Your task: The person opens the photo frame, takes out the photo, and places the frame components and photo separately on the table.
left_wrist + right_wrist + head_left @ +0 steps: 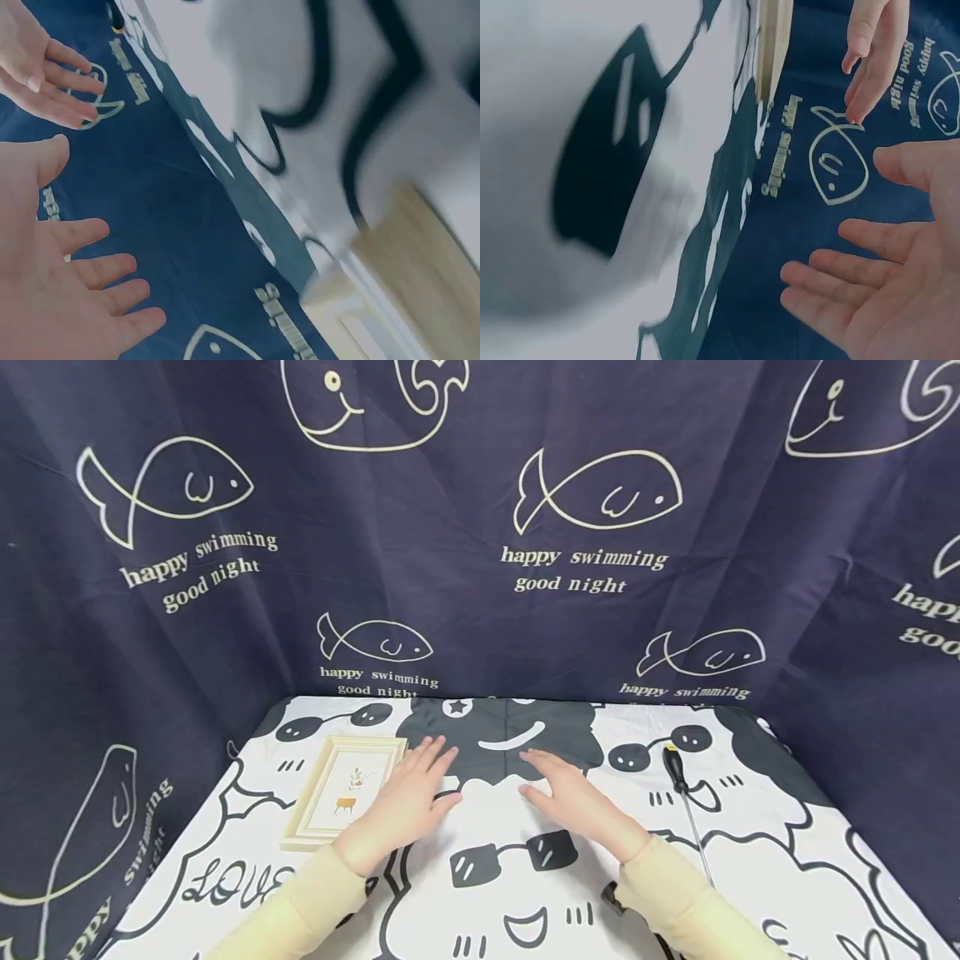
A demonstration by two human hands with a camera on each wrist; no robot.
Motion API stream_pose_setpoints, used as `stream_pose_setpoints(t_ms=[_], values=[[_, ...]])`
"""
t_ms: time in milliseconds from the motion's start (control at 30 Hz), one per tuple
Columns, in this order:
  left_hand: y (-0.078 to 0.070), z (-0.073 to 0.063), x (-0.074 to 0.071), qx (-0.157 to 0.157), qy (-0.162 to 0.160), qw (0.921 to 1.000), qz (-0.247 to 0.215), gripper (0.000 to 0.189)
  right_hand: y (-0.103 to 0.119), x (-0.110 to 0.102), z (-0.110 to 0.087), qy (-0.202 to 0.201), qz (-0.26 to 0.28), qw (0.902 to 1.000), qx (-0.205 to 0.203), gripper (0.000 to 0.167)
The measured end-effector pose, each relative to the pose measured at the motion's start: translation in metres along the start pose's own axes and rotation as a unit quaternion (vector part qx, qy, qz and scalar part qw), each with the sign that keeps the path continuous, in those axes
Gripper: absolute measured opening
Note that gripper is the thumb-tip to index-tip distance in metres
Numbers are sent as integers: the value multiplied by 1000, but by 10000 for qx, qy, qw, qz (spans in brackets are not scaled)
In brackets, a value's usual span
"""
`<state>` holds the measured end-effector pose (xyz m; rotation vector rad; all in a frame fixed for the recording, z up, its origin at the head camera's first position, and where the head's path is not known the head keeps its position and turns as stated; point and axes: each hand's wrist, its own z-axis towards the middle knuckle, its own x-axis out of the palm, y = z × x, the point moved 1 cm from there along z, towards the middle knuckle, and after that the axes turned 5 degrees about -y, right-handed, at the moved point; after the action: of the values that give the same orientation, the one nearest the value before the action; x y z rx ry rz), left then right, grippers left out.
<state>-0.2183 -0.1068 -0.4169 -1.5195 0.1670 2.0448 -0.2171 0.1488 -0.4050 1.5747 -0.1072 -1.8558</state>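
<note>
Both hands hover over the middle of the table with fingers spread and nothing held. The left hand (408, 797) overlaps the right edge of a cream picture frame (309, 810) in the head view. Inside that frame is a small print of a plant in an orange pot. My right hand (573, 797) is a short way to the right, its thumb and fingers pointing toward the left hand. Farther right lies a screwdriver (676, 770) with a black handle, yellow-tipped end and long thin shaft; the right sleeve hides the shaft's tip. Both wrist views show open palms.
A white cloth with black cartoon prints covers the table (480, 906). Dark blue curtains (465, 543) printed with fish and words hang behind and at both sides. Small dark pieces of the wrist gear (611, 897) show by the right sleeve.
</note>
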Motion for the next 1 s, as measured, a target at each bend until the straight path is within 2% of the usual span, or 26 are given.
stream_pose_setpoints(t_ms=[133, 300, 467, 600, 700, 800, 1000], values=[[18, -11, -13, -121, -99, 9999, 14, 64, 14, 12, 15, 286, 392, 9988, 101, 52], [43, -27, -23, -263, -484, 9983, 176, 63, 28, 32, 28, 638, 859, 9942, 109, 52], [68, -41, -32, -553, -673, 9956, 336, 60, 40, 45, 36, 816, 1490, 9853, 171, 55], [86, -50, -39, -804, -755, 9932, 380, 60, 48, 55, 41, 968, 1913, 9752, 547, 57], [97, -57, -43, -979, -773, 9915, 383, 61, 54, 63, 45, 1134, 2321, 9614, 950, 58], [106, -62, -46, -1193, -644, 9902, 324, 62, 59, 73, 50, 1276, 2834, 9410, 1339, 59], [125, -67, -47, -1638, -248, 9862, 36, 60, 71, 92, 59, 1275, 4130, 8837, 1793, 59]])
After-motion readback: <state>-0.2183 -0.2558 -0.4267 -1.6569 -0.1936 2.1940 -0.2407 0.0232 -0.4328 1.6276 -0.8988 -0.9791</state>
